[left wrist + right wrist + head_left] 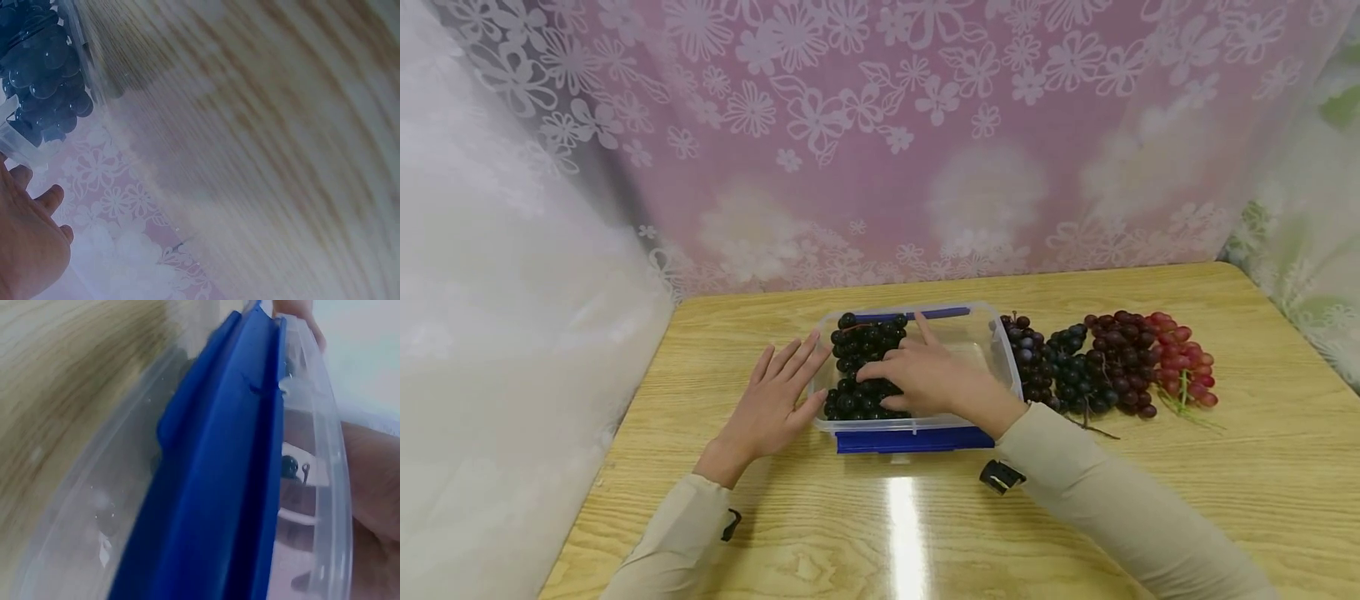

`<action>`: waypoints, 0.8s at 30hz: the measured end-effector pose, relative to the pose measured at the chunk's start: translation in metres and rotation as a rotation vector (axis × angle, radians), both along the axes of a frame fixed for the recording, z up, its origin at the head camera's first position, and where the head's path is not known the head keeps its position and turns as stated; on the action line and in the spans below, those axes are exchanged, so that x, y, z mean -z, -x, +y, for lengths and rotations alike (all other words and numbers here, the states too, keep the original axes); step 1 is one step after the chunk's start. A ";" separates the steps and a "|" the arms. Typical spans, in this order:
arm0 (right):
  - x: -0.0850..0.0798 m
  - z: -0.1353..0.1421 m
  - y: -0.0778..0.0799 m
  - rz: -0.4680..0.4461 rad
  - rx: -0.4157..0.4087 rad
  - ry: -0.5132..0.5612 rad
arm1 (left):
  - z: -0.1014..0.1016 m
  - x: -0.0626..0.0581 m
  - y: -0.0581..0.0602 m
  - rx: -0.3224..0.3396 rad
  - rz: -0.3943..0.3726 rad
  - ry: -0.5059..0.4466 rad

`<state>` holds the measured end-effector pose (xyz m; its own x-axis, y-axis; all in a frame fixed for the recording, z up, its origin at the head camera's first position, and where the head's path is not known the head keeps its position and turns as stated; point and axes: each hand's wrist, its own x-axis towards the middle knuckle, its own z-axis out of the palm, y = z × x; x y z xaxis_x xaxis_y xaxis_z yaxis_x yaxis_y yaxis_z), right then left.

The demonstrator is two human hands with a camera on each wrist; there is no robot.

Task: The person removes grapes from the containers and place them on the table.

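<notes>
A clear plastic box (977,350) with blue clips stands on the table. Bunches of black grapes (868,337) fill its left part. My right hand (936,379) reaches into the box from the right, its fingers spread over the grapes and touching the nearer ones; some fingertips are hard to make out among them. My left hand (767,408) lies against the box's left side, fingers straight and fingertips at the rim. In the left wrist view the black grapes (47,75) show through the box wall. A blue clip (206,462) fills the middle of the right wrist view.
Right of the box lie several bunches: dark purple grapes (1026,354), blackish grapes (1078,375), deep red grapes (1123,350) and bright red grapes (1183,354) with green stems. The wooden table (820,533) meets a pink flowered curtain (880,167) at the back.
</notes>
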<state>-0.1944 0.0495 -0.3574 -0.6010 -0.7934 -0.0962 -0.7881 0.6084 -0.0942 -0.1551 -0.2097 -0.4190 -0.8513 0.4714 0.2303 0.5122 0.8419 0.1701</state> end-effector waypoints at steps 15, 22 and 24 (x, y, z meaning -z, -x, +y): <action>0.007 -0.005 -0.004 0.067 0.016 -0.017 | 0.000 0.002 0.000 -0.006 0.009 -0.021; 0.011 0.001 0.002 0.051 -0.019 0.022 | 0.000 0.002 0.000 -0.003 0.013 -0.001; 0.011 0.002 0.004 0.042 -0.021 0.027 | 0.000 0.003 0.001 -0.003 0.017 0.004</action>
<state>-0.1979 0.0516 -0.3683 -0.5870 -0.8081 -0.0494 -0.8044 0.5891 -0.0774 -0.1559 -0.2096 -0.4217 -0.8489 0.4696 0.2427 0.5122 0.8443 0.1578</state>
